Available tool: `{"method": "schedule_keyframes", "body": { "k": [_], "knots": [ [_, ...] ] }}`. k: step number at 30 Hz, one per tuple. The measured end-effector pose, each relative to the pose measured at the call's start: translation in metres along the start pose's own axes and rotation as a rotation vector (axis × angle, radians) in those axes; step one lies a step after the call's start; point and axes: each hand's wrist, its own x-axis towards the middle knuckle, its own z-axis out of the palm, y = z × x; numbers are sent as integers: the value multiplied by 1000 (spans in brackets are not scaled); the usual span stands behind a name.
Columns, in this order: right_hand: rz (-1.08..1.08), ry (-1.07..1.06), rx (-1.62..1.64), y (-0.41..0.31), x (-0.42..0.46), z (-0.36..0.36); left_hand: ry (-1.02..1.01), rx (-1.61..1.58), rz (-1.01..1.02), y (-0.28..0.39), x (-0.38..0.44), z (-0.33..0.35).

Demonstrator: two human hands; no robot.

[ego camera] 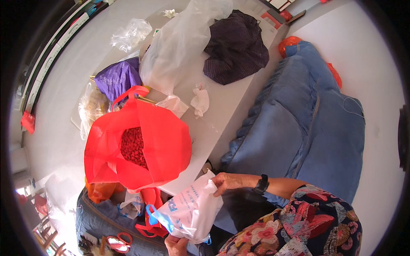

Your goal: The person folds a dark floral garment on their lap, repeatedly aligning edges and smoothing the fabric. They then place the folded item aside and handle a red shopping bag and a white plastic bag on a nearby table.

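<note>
Both my hands hold a white plastic bag (189,208) with blue print and a blue drawstring handle. My right hand (222,184), with a black watch on the wrist, pinches its upper edge. At the bottom of the view, my left hand (176,245) grips the bag's lower edge. Its fingers are partly hidden. Just beyond, a large red fabric bag (168,137) gapes at the edge of the pale table (208,134). Many small dark-red pieces (133,148) show inside it.
A purple bag (118,78), a translucent plastic sheet (179,44) and dark cloth (237,48) lie on the table. Red-handled scissors (120,242) rest on a blue padded seat (105,220) near my left hand. A blue-covered sofa (298,121) runs along the right.
</note>
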Motion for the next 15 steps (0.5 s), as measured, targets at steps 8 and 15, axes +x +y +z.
{"method": "schedule_keyframes", "body": {
  "k": [8,15],
  "knots": [
    [-12,55,-283,-14,-46,-48,-107,132,130,37,13,66],
    [100,111,-322,-25,-75,-54,-265,341,222,18,43,54]
  ]
}}
